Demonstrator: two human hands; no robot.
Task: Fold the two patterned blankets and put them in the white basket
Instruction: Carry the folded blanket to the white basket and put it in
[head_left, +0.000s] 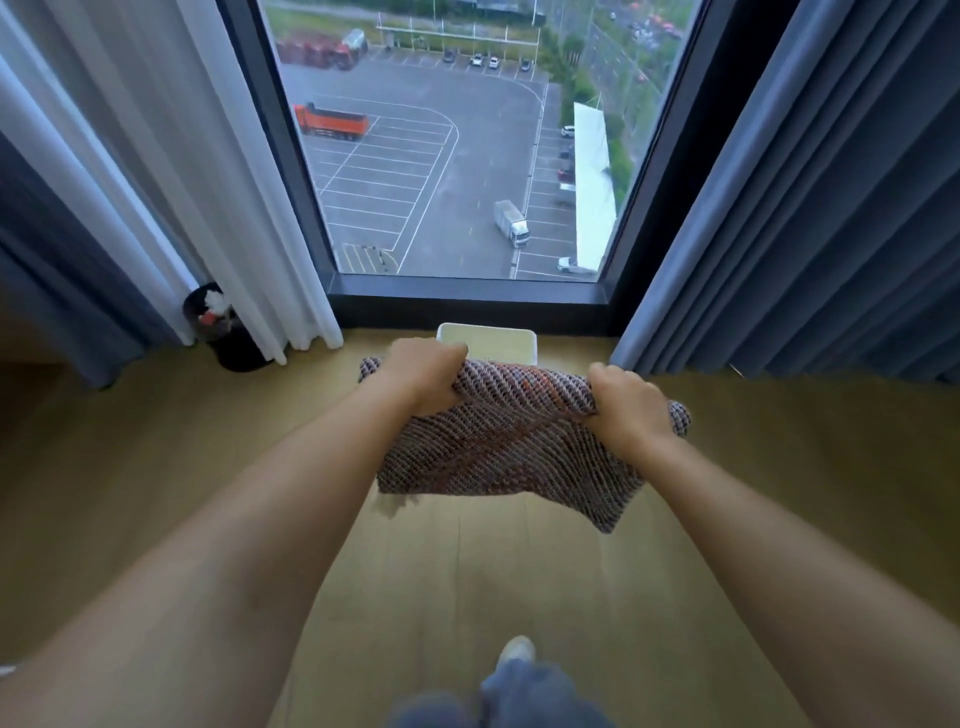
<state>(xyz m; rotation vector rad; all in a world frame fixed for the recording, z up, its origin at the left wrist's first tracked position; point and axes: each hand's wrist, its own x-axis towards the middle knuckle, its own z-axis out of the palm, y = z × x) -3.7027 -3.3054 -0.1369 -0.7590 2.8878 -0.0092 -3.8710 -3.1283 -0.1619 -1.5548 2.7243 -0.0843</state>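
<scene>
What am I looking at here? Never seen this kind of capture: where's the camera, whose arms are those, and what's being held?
There is no robot here. A single wide-angle camera is worn on a person's head and looks forward and down, so the two bare arms are the wearer's own. The left hand and the right hand each grip one end of a folded patterned blanket, held in the air over the wooden floor. Just beyond it, below the window, stands the white basket, partly hidden by the blanket. A black bin sits on the floor by the white curtain. Only one blanket is in view.
</scene>
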